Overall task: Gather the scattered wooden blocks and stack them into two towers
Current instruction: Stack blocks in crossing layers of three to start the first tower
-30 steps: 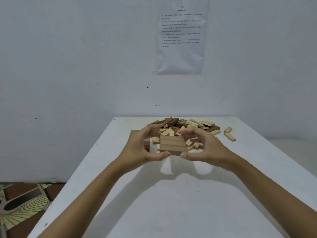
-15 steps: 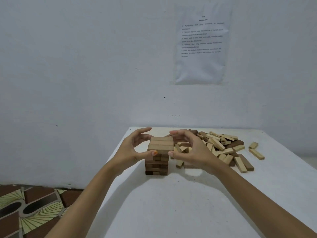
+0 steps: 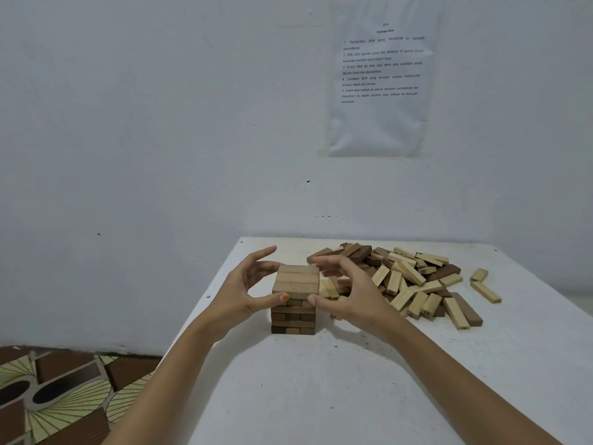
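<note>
1. Thumbs and fingers of my left hand (image 3: 244, 290) and right hand (image 3: 349, 293) pinch the top layer (image 3: 296, 281), curled round its ends.
2. It sits on the tower (image 3: 293, 319), near the left edge of the table (image 3: 321, 396).
3. Loose blocks (image 3: 414, 277) heap by the far edge.

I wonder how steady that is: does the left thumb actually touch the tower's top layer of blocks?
Touching. In the head view the thumb of the left hand presses the front edge of the top layer, no gap.

a short tower (image 3: 293, 317) of dark blocks is standing between the fingers (image 3: 279, 297), which are pinching its pale top layer (image 3: 296, 281); loose blocks (image 3: 414, 277) are lying right of them.
</note>
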